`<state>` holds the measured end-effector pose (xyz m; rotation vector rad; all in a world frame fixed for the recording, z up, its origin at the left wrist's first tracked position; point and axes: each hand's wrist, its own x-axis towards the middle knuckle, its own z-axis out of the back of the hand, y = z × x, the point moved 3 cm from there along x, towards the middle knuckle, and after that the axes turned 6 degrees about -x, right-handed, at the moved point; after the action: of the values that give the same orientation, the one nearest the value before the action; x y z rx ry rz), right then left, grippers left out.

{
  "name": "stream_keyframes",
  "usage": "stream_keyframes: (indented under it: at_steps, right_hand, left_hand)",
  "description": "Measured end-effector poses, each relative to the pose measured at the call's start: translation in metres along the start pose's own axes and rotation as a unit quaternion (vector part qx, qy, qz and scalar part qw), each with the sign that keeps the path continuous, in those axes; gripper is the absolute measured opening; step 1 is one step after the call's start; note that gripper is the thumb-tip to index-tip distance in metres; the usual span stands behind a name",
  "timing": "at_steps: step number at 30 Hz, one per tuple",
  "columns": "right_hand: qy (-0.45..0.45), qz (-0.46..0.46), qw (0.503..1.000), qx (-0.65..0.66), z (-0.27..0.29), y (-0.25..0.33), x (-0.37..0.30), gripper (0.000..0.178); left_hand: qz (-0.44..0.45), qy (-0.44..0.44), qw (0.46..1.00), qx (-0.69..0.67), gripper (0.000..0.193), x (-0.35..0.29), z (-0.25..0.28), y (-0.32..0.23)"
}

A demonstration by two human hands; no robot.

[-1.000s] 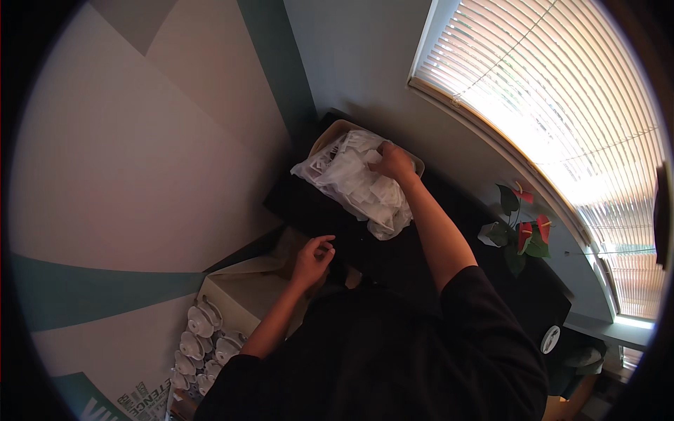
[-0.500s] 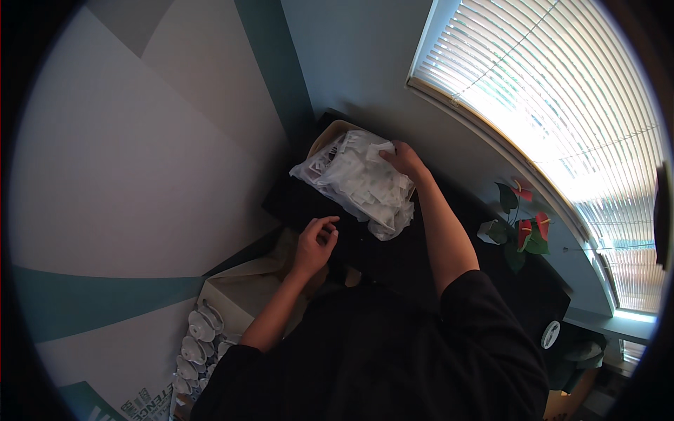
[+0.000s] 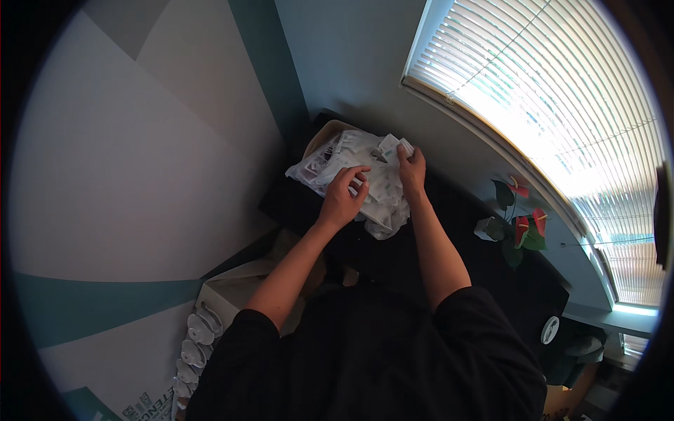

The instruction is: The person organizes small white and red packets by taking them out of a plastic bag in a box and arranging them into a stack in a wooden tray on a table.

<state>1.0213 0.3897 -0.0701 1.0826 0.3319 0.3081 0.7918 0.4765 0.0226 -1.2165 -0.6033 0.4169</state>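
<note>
A clear plastic bag (image 3: 385, 226) full of small white packets lies in a tan bin (image 3: 320, 137) and spills over its near side. At the bag's far right corner my right hand (image 3: 413, 168) grips a few white packets (image 3: 390, 144) between thumb and fingers. Over the bag's near left part hovers my left hand (image 3: 343, 198), its fingers bent but apart, with nothing visible in them. The packets' contents cannot be made out.
Bin and bag stand on a black table (image 3: 449, 224) in the corner by a window with blinds (image 3: 519, 91). A potted plant with red flowers (image 3: 520, 228) stands to the right. At lower left are an open cardboard box (image 3: 232, 295) and several stacked white spool-like pieces (image 3: 200, 328).
My left hand has come up and right from beside the table edge to over the bag. My right hand has drawn slightly back, lifting packets off the bag's top.
</note>
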Motion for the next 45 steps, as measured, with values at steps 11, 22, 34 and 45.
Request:
stream_keyframes:
  at_steps: [11, 22, 34, 45]
  right_hand:
    - [0.218, -0.025, 0.947, 0.234, 0.007, 0.062, -0.057, 0.049]
    - [0.236, 0.015, 0.959, 0.156, 0.02, 0.046, -0.074, 0.048]
    - [0.217, 0.151, 0.963, -0.047, 0.014, 0.058, -0.084, 0.042]
    - [0.209, 0.337, 0.893, -0.212, 0.003, 0.062, 0.016, 0.019]
  left_hand:
    - [0.115, -0.063, 0.977, -0.17, 0.054, 0.042, -0.039, 0.041]
    - [0.147, 0.012, 0.986, -0.079, 0.048, 0.024, -0.026, 0.062]
    - [0.293, -0.003, 0.876, -0.383, 0.046, 0.006, -0.041, 0.05]
    - [0.268, 0.017, 0.909, -0.318, 0.048, 0.006, -0.014, 0.041]
